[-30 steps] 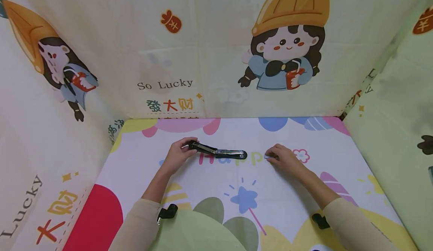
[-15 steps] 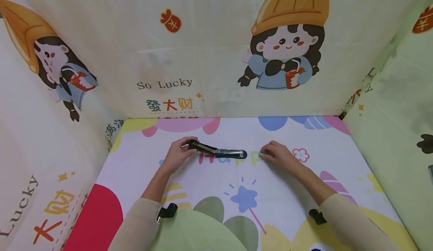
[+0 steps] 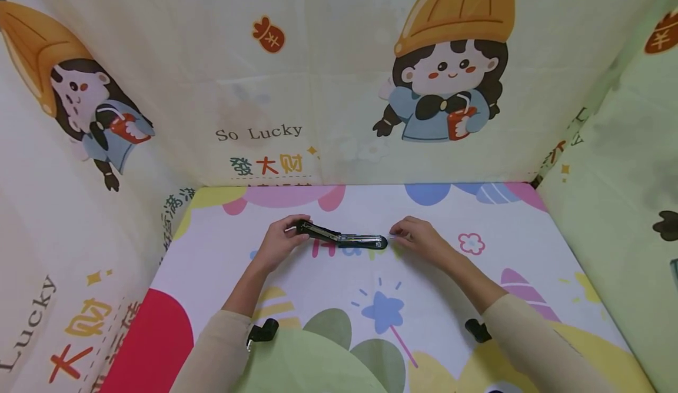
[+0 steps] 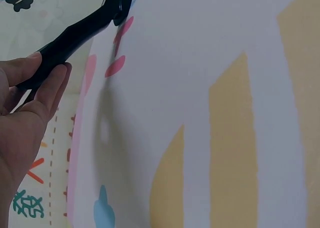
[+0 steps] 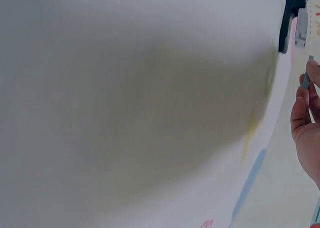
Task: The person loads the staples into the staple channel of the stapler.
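Note:
A black stapler (image 3: 362, 242) lies spread open at its hinge above the table's printed lettering, its metal magazine facing up. My left hand (image 3: 276, 243) grips the end of its raised cover between thumb and fingers; the left wrist view shows the dark underside of the stapler (image 4: 75, 37) slanting up from that grip. Just right of the stapler's far end is my right hand (image 3: 424, 241). Between its thumb and fingers it pinches a short grey strip of staples (image 5: 306, 79), whose tip sticks out toward the stapler. Most of the strip is hidden by the fingers in the head view.
A white cloth with printed shapes covers the table (image 3: 318, 281). Patterned fabric walls (image 3: 339, 87) stand at the back and on both sides. Black camera mounts (image 3: 263, 330) sit at both sleeve cuffs.
My right hand has moved left with the strip of staples, from over the last printed letters to close beside the stapler's end. The left hand and the stapler have stayed in place.

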`<state>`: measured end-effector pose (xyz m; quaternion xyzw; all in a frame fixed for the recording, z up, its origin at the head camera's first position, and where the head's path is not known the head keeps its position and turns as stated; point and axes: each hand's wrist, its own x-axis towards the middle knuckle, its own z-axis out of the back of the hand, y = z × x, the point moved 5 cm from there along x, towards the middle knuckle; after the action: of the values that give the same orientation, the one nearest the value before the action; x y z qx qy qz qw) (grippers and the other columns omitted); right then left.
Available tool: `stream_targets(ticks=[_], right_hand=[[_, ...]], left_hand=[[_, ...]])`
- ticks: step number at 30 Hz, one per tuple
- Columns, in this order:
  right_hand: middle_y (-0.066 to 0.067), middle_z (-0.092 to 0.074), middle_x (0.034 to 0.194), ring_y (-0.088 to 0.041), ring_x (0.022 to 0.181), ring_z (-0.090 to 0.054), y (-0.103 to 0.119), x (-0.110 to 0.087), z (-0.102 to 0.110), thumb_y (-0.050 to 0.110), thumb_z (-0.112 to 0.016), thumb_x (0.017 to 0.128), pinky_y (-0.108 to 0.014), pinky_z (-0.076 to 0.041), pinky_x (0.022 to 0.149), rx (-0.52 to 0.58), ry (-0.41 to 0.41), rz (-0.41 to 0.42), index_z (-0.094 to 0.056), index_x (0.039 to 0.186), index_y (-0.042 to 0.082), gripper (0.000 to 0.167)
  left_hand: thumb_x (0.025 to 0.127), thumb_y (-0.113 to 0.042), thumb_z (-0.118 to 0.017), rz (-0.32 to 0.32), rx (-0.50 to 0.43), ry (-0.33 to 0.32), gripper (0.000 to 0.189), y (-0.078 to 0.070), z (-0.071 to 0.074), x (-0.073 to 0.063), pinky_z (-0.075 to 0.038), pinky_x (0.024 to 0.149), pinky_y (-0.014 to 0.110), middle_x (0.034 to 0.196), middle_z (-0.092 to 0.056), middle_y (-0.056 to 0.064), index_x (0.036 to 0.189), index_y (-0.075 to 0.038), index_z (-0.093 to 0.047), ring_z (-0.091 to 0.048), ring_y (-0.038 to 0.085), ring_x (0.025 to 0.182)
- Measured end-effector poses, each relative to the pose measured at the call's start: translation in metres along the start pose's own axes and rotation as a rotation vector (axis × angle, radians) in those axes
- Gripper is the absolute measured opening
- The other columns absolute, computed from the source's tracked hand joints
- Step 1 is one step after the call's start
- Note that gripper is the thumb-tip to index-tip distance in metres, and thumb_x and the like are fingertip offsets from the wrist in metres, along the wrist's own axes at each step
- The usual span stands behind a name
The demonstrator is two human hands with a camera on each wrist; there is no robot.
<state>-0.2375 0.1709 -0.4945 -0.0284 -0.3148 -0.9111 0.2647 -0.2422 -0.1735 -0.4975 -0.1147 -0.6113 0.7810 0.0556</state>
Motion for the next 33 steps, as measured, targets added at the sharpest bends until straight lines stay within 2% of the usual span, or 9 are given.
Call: stream_targets(ticks=[6,16,23,33], right_hand=[[-0.002,-0.072,0.103,-0.018,0.094,-0.071,0.013,0.014,-0.009,0.009,-0.076,0.093,-0.034,-0.060,0.081,0.021,0.043,-0.018,-0.075,0.108,0.010,0.015],[-0.006,-0.071,0.108,-0.020,0.101,-0.071,0.032,0.036,-0.019,0.010,-0.073,0.096,-0.037,-0.061,0.088,0.021,0.134,0.014,-0.075,0.113,0.007,0.017],[-0.007,-0.071,0.106,-0.021,0.099,-0.070,0.042,0.047,-0.028,0.008,-0.073,0.095,-0.036,-0.060,0.088,-0.009,0.153,0.064,-0.075,0.113,0.005,0.017],[-0.006,-0.072,0.108,-0.019,0.097,-0.065,0.050,0.054,-0.040,0.008,-0.073,0.095,-0.035,-0.060,0.089,-0.001,0.188,0.089,-0.076,0.112,0.007,0.017]], left_hand=[[0.095,0.004,-0.069,-0.020,-0.003,0.000,0.049,0.000,-0.001,0.001,-0.056,0.100,0.032,0.143,-0.056,0.021,0.143,0.000,-0.058,-0.061,0.038,0.129],[0.095,0.004,-0.069,-0.029,0.001,0.002,0.048,-0.003,0.000,0.002,-0.055,0.100,0.032,0.144,-0.056,0.020,0.142,0.000,-0.058,-0.062,0.038,0.126],[0.095,0.003,-0.069,-0.033,-0.001,0.003,0.048,-0.001,0.001,0.002,-0.056,0.100,0.031,0.143,-0.056,0.020,0.142,0.000,-0.058,-0.063,0.037,0.126],[0.095,0.004,-0.069,-0.026,-0.015,0.005,0.048,-0.002,0.000,0.000,-0.055,0.099,0.033,0.143,-0.055,0.021,0.142,0.000,-0.058,-0.062,0.039,0.128]])
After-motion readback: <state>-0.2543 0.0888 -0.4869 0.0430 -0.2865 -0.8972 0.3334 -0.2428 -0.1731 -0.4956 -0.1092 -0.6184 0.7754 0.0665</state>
